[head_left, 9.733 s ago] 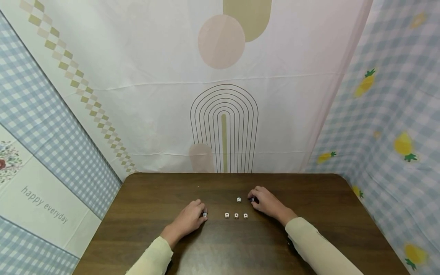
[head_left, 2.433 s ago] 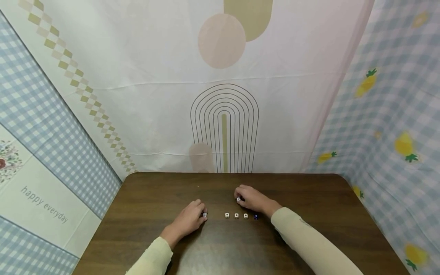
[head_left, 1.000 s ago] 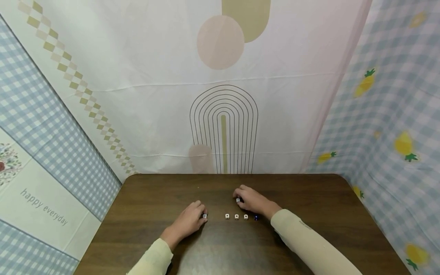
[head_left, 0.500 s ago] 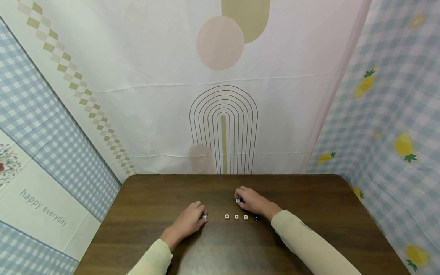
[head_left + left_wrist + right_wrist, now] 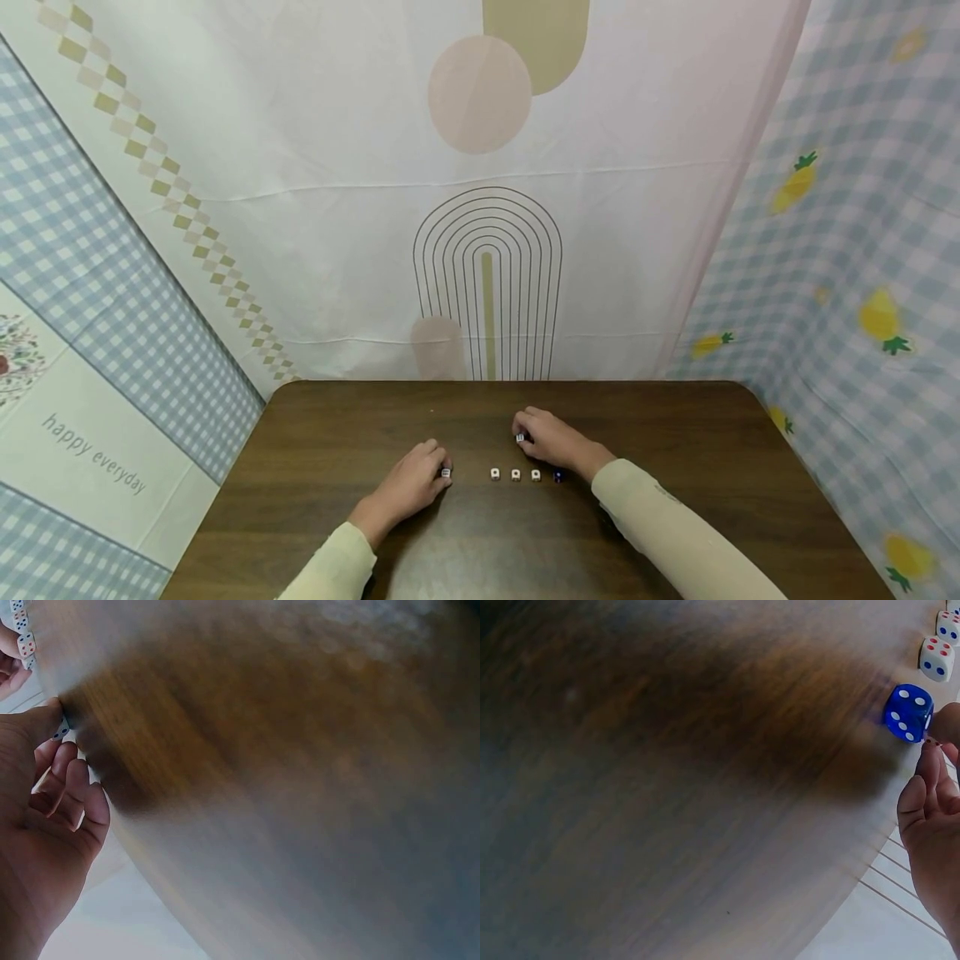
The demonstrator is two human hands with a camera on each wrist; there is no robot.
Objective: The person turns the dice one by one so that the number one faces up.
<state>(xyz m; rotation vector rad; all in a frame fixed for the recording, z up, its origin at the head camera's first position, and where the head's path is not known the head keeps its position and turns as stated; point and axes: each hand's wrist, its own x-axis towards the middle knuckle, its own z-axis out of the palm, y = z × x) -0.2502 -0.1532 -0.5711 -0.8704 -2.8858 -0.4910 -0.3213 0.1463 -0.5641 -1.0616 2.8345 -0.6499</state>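
Two hands work over a brown wooden table (image 5: pixel 480 542). At left, my left hand (image 5: pixel 408 482) pinches a white die (image 5: pixel 446 472) between thumb and fingers. In the left wrist view that die (image 5: pixel 61 730) shows blue pips, mostly covered by the thumb. Farther back, my right hand (image 5: pixel 551 437) pinches another white die (image 5: pixel 520 437). Three white dice (image 5: pixel 516 475) stand spaced in a row between the hands, nearer the body than the right hand. A translucent blue die (image 5: pixel 557 477) with white pips ends the row on the right, under the right wrist.
A white printed cloth (image 5: pixel 337 258) hangs behind the table's far edge. Blue checked cloths hang at the left (image 5: pixel 112 217) and right (image 5: pixel 832 275) sides. A tiny pale speck (image 5: pixel 431 410) lies on the table toward the back.
Earlier the right hand held the dark blue die; that die now stands at the row's right end. The right hand has moved left onto the back white die, whose visible face has changed. The left hand stays.
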